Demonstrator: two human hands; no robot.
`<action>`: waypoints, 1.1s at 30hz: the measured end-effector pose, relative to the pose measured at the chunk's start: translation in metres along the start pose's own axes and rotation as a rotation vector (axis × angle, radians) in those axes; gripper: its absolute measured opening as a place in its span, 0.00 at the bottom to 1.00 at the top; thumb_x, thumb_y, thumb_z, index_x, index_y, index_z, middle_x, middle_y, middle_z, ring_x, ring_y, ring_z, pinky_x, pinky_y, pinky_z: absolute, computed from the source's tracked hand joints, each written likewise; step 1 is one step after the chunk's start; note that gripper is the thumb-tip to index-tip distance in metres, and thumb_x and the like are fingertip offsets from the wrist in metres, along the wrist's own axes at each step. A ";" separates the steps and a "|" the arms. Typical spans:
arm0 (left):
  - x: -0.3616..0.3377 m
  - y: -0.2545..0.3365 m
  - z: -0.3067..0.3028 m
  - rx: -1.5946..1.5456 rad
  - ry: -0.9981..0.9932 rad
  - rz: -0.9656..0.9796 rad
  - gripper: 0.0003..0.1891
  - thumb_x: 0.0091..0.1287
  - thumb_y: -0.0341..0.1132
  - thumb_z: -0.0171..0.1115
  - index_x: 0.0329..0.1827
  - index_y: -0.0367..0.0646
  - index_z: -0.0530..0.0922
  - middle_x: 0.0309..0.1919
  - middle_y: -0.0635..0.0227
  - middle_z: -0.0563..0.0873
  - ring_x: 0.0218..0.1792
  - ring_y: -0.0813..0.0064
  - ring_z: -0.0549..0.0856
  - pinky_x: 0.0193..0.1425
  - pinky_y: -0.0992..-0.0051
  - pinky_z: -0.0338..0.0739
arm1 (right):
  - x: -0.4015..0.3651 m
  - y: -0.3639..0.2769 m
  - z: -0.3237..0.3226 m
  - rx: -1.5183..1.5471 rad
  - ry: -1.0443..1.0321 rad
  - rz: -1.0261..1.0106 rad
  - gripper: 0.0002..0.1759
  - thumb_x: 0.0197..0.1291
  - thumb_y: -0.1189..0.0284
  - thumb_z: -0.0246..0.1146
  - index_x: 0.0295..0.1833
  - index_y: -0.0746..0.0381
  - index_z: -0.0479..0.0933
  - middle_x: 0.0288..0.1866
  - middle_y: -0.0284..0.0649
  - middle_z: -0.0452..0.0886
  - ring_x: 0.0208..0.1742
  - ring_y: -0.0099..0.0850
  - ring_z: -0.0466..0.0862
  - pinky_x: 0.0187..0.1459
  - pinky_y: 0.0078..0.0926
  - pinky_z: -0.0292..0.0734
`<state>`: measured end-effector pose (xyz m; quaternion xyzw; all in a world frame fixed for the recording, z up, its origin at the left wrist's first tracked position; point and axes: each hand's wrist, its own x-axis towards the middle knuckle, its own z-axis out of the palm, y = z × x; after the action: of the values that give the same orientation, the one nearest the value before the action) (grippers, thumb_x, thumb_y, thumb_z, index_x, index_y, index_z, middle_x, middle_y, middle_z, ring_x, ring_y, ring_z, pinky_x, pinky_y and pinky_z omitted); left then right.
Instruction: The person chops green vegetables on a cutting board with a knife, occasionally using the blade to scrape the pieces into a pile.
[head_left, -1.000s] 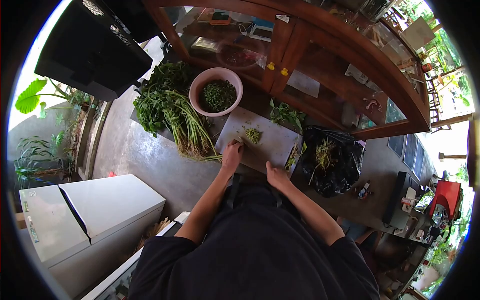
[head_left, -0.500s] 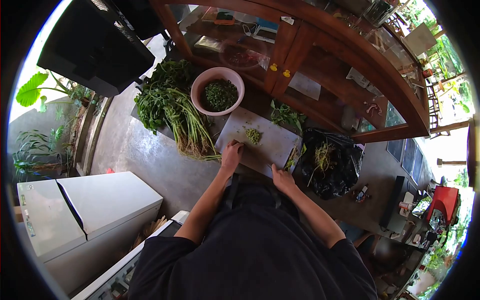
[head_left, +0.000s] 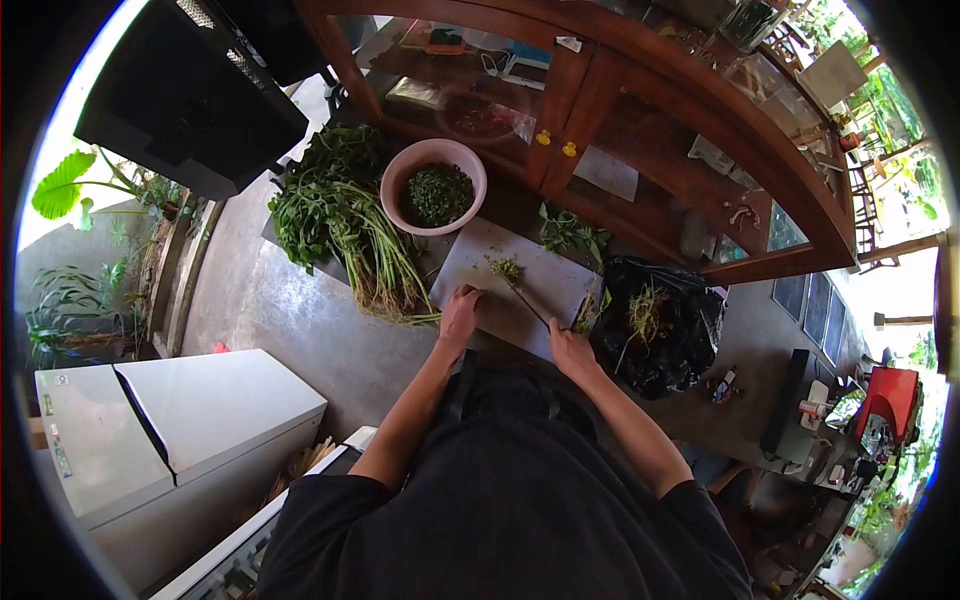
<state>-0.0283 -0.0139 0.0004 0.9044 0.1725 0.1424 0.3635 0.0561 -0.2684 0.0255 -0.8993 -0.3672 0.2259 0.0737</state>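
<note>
My right hand (head_left: 571, 351) is closed around the handle of a knife (head_left: 526, 302), low on the right of a pale cutting board (head_left: 470, 250). Its blade slants up and left, the tip at a small heap of chopped green stems (head_left: 507, 269). At the board's lower left, my left hand (head_left: 460, 316) rests with curled fingers; what they hold, if anything, is hidden. Left of the board lies a big bunch of leafy greens (head_left: 345, 220), roots toward me. A pink bowl (head_left: 391, 188) behind the board holds chopped greens (head_left: 438, 195).
Loose leaves (head_left: 573, 233) lie behind the board, and scraps (head_left: 588, 312) along its right edge. To the right sits a black plastic bag (head_left: 690, 320) with root trimmings (head_left: 648, 315). A glass-fronted wooden cabinet (head_left: 565, 110) stands behind; a white refrigerator (head_left: 220, 410) is at lower left.
The knife has swung so its blade now reaches up to the chopped heap, which looks slightly pushed together. My right hand shifted slightly right; my left hand stays nearly in place.
</note>
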 end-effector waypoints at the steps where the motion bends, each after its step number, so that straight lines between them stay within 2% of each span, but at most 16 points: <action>1: 0.000 -0.001 -0.001 0.019 -0.013 0.015 0.13 0.56 0.26 0.62 0.45 0.39 0.85 0.43 0.56 0.84 0.50 0.53 0.81 0.54 0.60 0.76 | 0.000 -0.002 -0.004 0.001 0.004 0.001 0.20 0.71 0.64 0.49 0.60 0.68 0.64 0.32 0.55 0.83 0.35 0.53 0.85 0.39 0.49 0.80; 3: 0.002 -0.004 -0.001 0.038 -0.031 0.033 0.14 0.56 0.26 0.62 0.46 0.40 0.84 0.43 0.56 0.84 0.50 0.53 0.81 0.54 0.60 0.76 | -0.003 -0.009 -0.012 0.026 -0.015 -0.039 0.18 0.71 0.65 0.50 0.56 0.69 0.63 0.31 0.55 0.83 0.34 0.54 0.84 0.38 0.50 0.80; 10: 0.005 -0.010 -0.002 0.048 -0.072 0.066 0.13 0.56 0.29 0.65 0.45 0.40 0.84 0.44 0.56 0.84 0.49 0.52 0.80 0.56 0.60 0.75 | -0.017 -0.027 -0.025 0.046 -0.060 -0.034 0.19 0.70 0.64 0.51 0.55 0.70 0.64 0.30 0.56 0.83 0.32 0.54 0.84 0.36 0.52 0.79; 12: 0.006 -0.008 -0.003 0.061 -0.077 0.083 0.13 0.56 0.30 0.65 0.44 0.40 0.84 0.44 0.56 0.84 0.49 0.52 0.80 0.56 0.60 0.75 | -0.020 -0.029 -0.023 0.036 -0.099 -0.013 0.16 0.69 0.66 0.49 0.53 0.68 0.65 0.33 0.56 0.84 0.37 0.55 0.85 0.39 0.55 0.79; 15: 0.008 -0.010 -0.003 0.025 -0.035 0.132 0.12 0.57 0.30 0.65 0.44 0.39 0.84 0.42 0.56 0.84 0.49 0.52 0.80 0.55 0.60 0.76 | -0.023 -0.032 -0.021 0.061 -0.073 -0.041 0.15 0.68 0.67 0.49 0.52 0.68 0.66 0.33 0.56 0.84 0.36 0.55 0.85 0.38 0.56 0.79; 19: 0.008 -0.013 0.001 -0.013 -0.040 0.064 0.11 0.58 0.29 0.64 0.43 0.38 0.85 0.43 0.55 0.85 0.49 0.50 0.81 0.55 0.59 0.76 | -0.028 -0.037 -0.022 0.055 -0.082 0.000 0.15 0.68 0.67 0.49 0.53 0.67 0.66 0.33 0.56 0.84 0.37 0.56 0.85 0.38 0.55 0.80; 21: 0.008 -0.013 0.002 -0.034 -0.026 0.041 0.11 0.58 0.29 0.64 0.43 0.38 0.85 0.43 0.54 0.85 0.49 0.50 0.82 0.55 0.59 0.76 | -0.027 -0.037 -0.014 -0.013 -0.052 -0.046 0.16 0.68 0.66 0.50 0.54 0.66 0.66 0.33 0.56 0.84 0.36 0.57 0.85 0.38 0.55 0.80; 25: 0.008 -0.013 0.001 -0.044 -0.066 -0.023 0.11 0.57 0.28 0.64 0.43 0.39 0.85 0.45 0.58 0.84 0.51 0.52 0.81 0.57 0.61 0.76 | -0.031 -0.044 -0.017 0.030 -0.098 0.014 0.16 0.67 0.66 0.50 0.54 0.65 0.66 0.34 0.56 0.84 0.36 0.56 0.85 0.38 0.55 0.81; 28: 0.009 -0.009 -0.002 -0.041 -0.075 -0.025 0.10 0.57 0.28 0.64 0.42 0.38 0.86 0.43 0.57 0.85 0.49 0.52 0.82 0.54 0.60 0.77 | -0.031 -0.045 -0.013 0.028 -0.122 0.042 0.17 0.70 0.63 0.50 0.51 0.67 0.65 0.34 0.57 0.84 0.35 0.58 0.84 0.39 0.55 0.79; 29: 0.010 -0.008 -0.004 -0.030 -0.067 -0.007 0.10 0.57 0.28 0.64 0.41 0.38 0.86 0.42 0.56 0.85 0.46 0.51 0.83 0.53 0.60 0.78 | -0.031 -0.043 -0.006 0.024 -0.102 0.039 0.16 0.70 0.63 0.50 0.51 0.66 0.64 0.34 0.57 0.84 0.36 0.58 0.84 0.39 0.56 0.79; 31: 0.010 -0.010 -0.004 -0.029 -0.103 -0.013 0.11 0.57 0.28 0.64 0.42 0.39 0.86 0.43 0.57 0.85 0.48 0.53 0.82 0.54 0.61 0.77 | -0.030 -0.038 0.009 0.020 -0.085 0.040 0.15 0.69 0.64 0.50 0.51 0.65 0.63 0.34 0.58 0.83 0.37 0.58 0.84 0.39 0.56 0.79; 33: 0.011 -0.012 -0.004 -0.025 -0.133 -0.021 0.11 0.57 0.29 0.64 0.43 0.40 0.86 0.44 0.59 0.85 0.50 0.55 0.82 0.56 0.62 0.77 | -0.026 -0.034 0.021 0.063 -0.136 0.039 0.15 0.67 0.70 0.44 0.56 0.65 0.63 0.36 0.60 0.84 0.39 0.59 0.85 0.41 0.56 0.80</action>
<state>-0.0229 0.0011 -0.0033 0.9053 0.1555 0.0803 0.3870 0.0084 -0.2623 0.0260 -0.8860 -0.3466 0.2992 0.0725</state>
